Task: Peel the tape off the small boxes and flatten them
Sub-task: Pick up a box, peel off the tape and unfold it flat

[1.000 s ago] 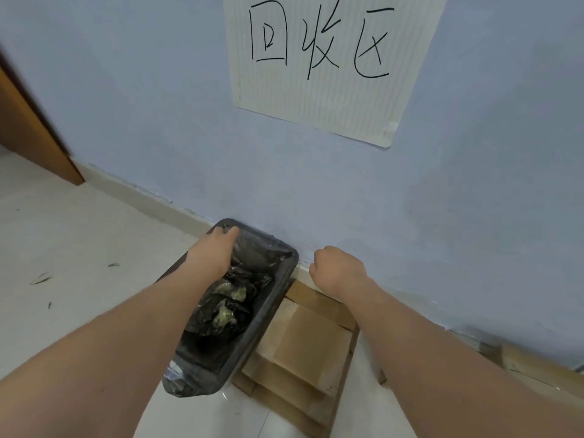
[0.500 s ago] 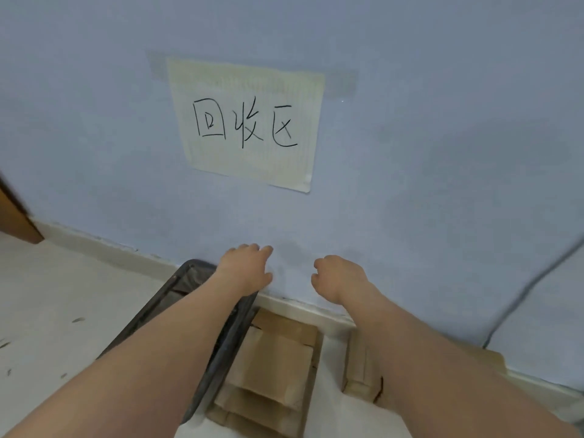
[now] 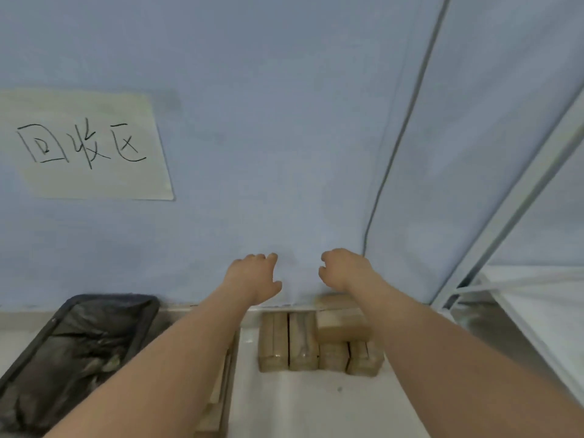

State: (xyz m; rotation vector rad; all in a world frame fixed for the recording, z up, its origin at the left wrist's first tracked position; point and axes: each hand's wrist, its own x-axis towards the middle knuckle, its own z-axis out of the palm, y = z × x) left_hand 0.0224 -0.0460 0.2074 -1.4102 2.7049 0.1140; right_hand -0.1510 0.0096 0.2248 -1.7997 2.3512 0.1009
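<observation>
Both my hands are up in front of the wall (image 3: 284, 121), holding nothing: left hand (image 3: 252, 279) has fingers loosely spread, right hand (image 3: 344, 270) has fingers loosely curled. Small boxes (image 3: 303, 343) sit on the floor at 6 o'clock below my hands, against the wall. Bin (image 3: 76, 352) at 8 o'clock.

The pale floor (image 3: 316, 406) fills the bottom of the frame. On it, at lower centre against the wall, stand 4 small boxes (image 3: 303, 343) side by side, 1 more lying atop them. A black-lined bin (image 3: 79, 352) sits at lower left, flattened cardboard (image 3: 218, 406) just beside it.
</observation>
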